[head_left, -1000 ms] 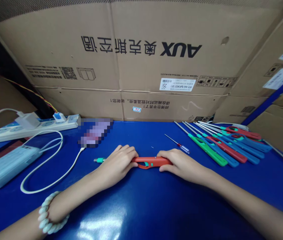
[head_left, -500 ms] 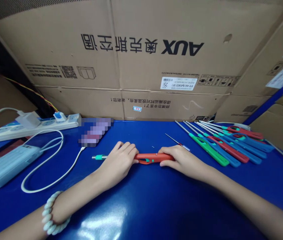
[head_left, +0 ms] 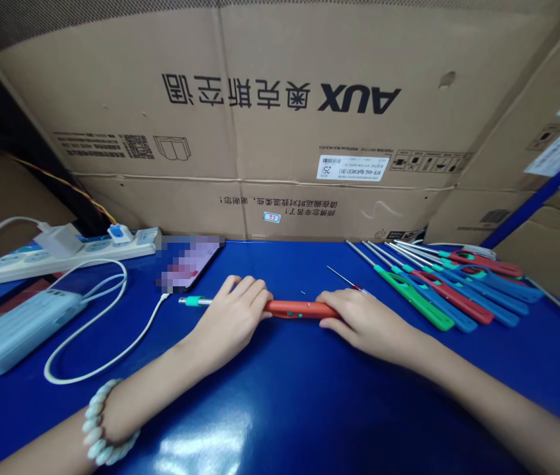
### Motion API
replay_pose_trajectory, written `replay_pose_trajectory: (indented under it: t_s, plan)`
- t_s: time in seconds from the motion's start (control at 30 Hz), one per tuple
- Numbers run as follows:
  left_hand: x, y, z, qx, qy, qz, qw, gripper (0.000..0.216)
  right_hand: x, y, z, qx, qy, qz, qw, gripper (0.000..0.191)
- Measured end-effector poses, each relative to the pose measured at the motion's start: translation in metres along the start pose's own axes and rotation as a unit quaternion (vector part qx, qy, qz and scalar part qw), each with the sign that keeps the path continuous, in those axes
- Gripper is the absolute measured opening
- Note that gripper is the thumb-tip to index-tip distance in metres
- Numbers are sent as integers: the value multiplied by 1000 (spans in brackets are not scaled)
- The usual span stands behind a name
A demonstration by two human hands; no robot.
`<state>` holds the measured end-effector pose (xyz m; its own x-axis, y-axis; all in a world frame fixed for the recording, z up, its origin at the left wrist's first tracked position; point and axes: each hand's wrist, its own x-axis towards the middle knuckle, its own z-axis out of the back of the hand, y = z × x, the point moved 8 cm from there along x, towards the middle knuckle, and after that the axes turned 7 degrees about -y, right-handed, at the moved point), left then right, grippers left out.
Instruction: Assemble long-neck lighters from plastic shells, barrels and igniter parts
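Note:
A long red lighter (head_left: 293,309) with a teal collar and metal nozzle lies level just above the blue table (head_left: 280,396). My left hand (head_left: 233,316) is wrapped round its nozzle end, fingers curled over the top. My right hand (head_left: 359,316) grips the handle end, fingers closed on it. The teal and metal tip pokes out to the left of my left hand. A small screwdriver (head_left: 346,279) with a red handle lies just beyond my right hand, its handle partly hidden.
Several red, blue and green lighters (head_left: 450,287) lie in a row at the right. A phone (head_left: 188,264), white cable (head_left: 96,343), power bank (head_left: 12,330) and power strip (head_left: 62,254) sit at the left. A big cardboard box (head_left: 270,119) walls the back.
Both hands have turned the red lighter about its length, so its teal trigger loop no longer shows. More of the nozzle tip now sticks out to the left.

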<state>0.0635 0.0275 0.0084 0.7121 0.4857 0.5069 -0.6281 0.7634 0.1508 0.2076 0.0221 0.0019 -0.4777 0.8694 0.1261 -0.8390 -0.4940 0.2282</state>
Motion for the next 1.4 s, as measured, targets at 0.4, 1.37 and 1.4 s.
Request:
replay_pose_trajectory:
  t_s: [0.4, 1.37, 1.4]
  plan:
    - [-3, -39, 13, 40, -60, -45, 996, 25, -5, 31, -16, -118, 7, 41, 992, 4]
    - [-5, 59, -1, 22, 118, -1, 993, 19, 8, -22, -9, -130, 18, -9, 991, 8]
    - [-5, 61, -3, 27, 126, 2, 992, 20, 8, -22, -9, -131, 19, -7, 991, 8]
